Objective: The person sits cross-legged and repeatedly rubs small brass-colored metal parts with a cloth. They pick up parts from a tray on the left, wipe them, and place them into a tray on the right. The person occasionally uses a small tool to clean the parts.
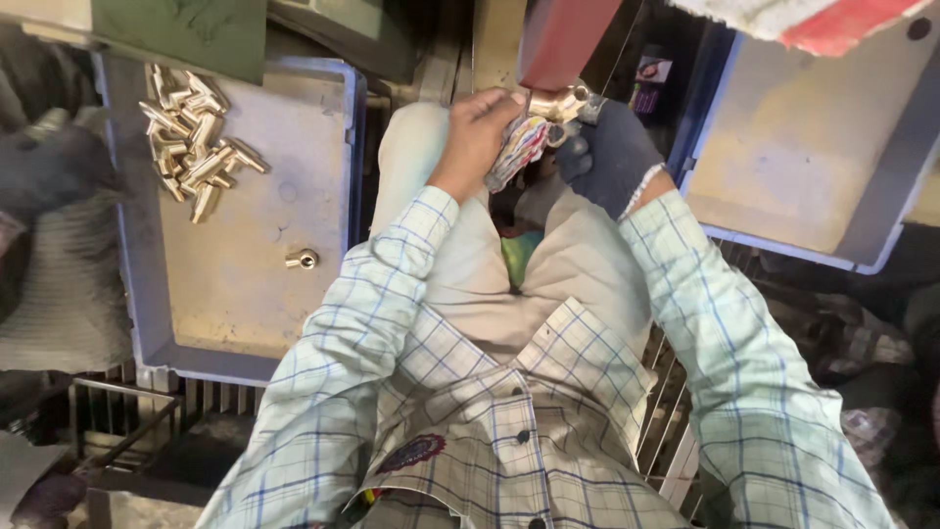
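Checked sleeves nearest, both hands gripping one brass fitting between them (left bare, right gloved)

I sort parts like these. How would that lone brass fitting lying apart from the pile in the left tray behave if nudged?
The lone brass fitting looks like solid metal, so probably heavy for its size and stiff. Its rounded body suggests it may roll across the flat blue tray. Its shiny surface could be slippery.

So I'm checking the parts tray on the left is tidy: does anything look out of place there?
One brass fitting lies alone mid-tray, apart from the heap of brass fittings in the far corner. Nothing looks spilled or damaged.
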